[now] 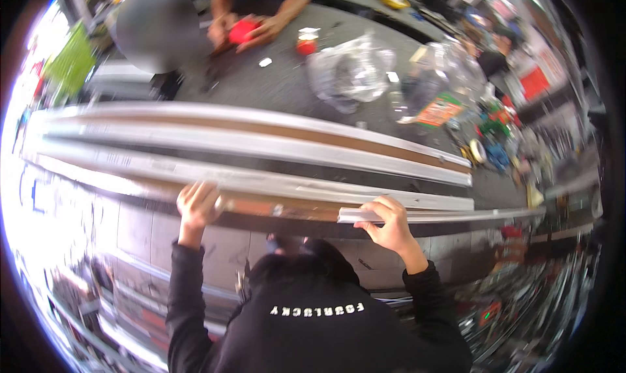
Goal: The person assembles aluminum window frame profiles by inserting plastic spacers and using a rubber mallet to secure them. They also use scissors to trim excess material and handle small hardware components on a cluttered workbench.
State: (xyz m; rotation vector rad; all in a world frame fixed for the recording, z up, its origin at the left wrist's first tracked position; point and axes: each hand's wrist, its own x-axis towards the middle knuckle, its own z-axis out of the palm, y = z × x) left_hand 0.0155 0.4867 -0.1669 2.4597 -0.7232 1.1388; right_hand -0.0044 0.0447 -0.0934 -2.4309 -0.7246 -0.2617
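In my right hand [386,224] is a slim whitish profile strip [456,214], pinched near its left end between thumb and fingers. The strip runs off to the right along the front of the bench. My left hand [198,205] is curled closed at the bench's front edge, with a small pale bit showing by its fingers; what it holds is blurred. Just beyond both hands lies a long white profile [293,186], stretching left to right. Farther back, a second long profile [287,133] with white edges and a brown middle lies roughly parallel to it.
Across the dark bench [261,86], another person's hands [251,34] hold a red object [245,31]. A clear plastic bag [352,73], a small red-and-white container [307,42] and an orange-green packet [439,109] lie there. Tape rolls [478,151] and clutter fill the right. Tiled floor [150,229] shows below.
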